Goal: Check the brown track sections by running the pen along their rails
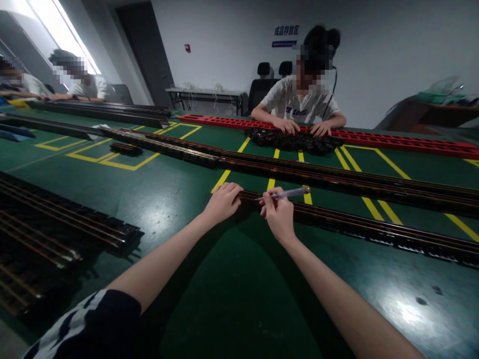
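My right hand [279, 213] is closed around a screwdriver [290, 193] with a clear purplish handle. Its thin metal tip points left, at the near end of a long black rail [348, 223] with copper-coloured strips. The rail runs off to the right across the green table. My left hand [223, 202] grips the left end of this rail, fingers curled over its top. Whether the tip touches the rail I cannot tell.
More black rails [179, 149] lie behind, and a stack of rails [56, 219] is at the left. Across the green table [179, 194], a co-worker [299, 102] handles a heap of black parts [295, 141] beside a red slotted rail [404, 143]. Two other people sit far left.
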`<action>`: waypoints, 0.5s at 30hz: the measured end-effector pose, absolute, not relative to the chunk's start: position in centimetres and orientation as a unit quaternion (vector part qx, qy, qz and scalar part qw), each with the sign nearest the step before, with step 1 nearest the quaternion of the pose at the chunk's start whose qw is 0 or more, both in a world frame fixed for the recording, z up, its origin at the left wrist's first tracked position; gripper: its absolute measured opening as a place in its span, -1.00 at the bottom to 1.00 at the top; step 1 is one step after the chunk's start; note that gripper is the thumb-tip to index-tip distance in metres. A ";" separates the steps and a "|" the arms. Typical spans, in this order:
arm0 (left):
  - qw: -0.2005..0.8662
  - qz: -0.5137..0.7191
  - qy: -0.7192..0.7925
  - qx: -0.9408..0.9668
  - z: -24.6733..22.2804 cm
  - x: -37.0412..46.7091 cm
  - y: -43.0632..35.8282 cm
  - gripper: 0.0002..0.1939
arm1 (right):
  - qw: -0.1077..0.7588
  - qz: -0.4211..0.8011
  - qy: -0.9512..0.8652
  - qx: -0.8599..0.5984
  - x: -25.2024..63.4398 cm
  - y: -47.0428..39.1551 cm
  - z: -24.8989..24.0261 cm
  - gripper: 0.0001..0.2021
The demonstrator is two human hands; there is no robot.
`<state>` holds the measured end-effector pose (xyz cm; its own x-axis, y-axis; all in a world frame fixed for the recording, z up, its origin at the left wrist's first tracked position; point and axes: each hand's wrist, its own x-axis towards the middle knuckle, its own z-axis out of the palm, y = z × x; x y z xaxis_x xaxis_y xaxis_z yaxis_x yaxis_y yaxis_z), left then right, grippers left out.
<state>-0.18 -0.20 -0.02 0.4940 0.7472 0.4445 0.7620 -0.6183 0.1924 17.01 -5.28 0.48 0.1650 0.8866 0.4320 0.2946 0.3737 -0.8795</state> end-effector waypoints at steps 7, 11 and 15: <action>0.016 -0.241 -0.443 -0.863 0.1 -0.1 -0.3 -0.75 | 0.578 0.260 -0.592 -0.497 17.0 -5.2 0.5 -0.78; 0.026 -0.235 -0.451 -0.860 0.2 0.0 -0.5 -0.72 | 0.575 0.261 -0.593 -0.499 17.0 -5.4 0.6 -0.77; 0.038 -0.233 -0.453 -0.860 0.4 0.1 -0.7 -0.68 | 0.575 0.259 -0.599 -0.494 17.0 -5.4 0.6 -0.76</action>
